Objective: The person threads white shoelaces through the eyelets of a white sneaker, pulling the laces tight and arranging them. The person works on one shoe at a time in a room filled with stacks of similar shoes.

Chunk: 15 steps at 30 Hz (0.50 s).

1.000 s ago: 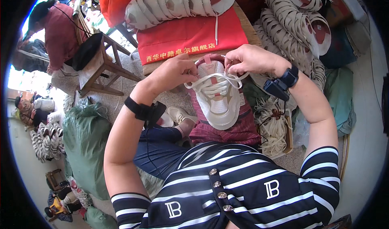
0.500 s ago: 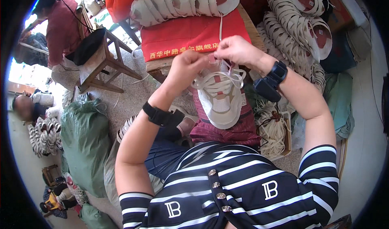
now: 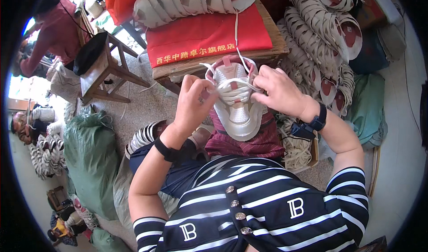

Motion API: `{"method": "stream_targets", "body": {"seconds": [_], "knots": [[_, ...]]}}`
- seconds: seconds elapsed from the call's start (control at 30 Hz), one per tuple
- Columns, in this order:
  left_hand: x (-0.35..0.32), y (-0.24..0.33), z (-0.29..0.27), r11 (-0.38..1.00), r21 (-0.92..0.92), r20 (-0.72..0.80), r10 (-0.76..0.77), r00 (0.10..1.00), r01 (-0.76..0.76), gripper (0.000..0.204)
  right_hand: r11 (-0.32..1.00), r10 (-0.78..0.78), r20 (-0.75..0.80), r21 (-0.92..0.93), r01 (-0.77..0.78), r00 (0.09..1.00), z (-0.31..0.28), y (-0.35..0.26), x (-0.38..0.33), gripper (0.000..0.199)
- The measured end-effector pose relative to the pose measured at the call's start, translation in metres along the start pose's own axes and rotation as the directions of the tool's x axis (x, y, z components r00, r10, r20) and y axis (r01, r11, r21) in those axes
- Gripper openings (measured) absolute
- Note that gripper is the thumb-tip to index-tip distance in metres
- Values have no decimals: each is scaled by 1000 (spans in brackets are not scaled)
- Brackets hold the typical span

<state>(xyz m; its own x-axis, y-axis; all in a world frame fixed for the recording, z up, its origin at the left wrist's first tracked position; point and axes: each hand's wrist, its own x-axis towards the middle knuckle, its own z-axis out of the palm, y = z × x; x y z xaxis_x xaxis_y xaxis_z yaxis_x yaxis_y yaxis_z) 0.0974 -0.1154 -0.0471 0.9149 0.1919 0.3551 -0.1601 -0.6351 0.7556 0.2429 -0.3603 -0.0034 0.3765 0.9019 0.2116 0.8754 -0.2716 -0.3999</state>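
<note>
A white shoe upper (image 3: 238,111) with pink trim lies on a dark red cloth (image 3: 249,142) on my lap, toe toward me. My left hand (image 3: 194,101) pinches a white lace (image 3: 225,86) at the upper's left side. My right hand (image 3: 278,90) grips the lace on the right side, near the top eyelets. One strand of the lace runs up over the red cushion (image 3: 209,35). Both wrists wear black bands.
A wooden table (image 3: 267,55) ahead carries the red cushion and a row of white uppers (image 3: 191,0). Stacks of uppers (image 3: 321,38) stand at right, a green sack (image 3: 91,158) at left, a wooden stool (image 3: 104,71) and a person in red (image 3: 53,33) beyond.
My hands have shifted slightly on the upper. The left hand dropped lower on the left side, and the lace strand stays stretched upward over the cushion.
</note>
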Motion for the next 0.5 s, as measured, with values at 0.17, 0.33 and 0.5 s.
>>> {"method": "stream_targets", "body": {"seconds": [0.17,0.33,0.5], "knots": [[6,-10,-15,599,-627,311,-393,865,498,11,693,336,264,581,-427,904,-13,21,5,24],[4,-29,-2,288,-794,374,-461,805,534,9,227,412,461,784,-578,786,-16,35,7,19],[8,-25,1,154,-842,418,-418,806,517,7,267,419,432,782,-563,799,-18,39,3,20]]}}
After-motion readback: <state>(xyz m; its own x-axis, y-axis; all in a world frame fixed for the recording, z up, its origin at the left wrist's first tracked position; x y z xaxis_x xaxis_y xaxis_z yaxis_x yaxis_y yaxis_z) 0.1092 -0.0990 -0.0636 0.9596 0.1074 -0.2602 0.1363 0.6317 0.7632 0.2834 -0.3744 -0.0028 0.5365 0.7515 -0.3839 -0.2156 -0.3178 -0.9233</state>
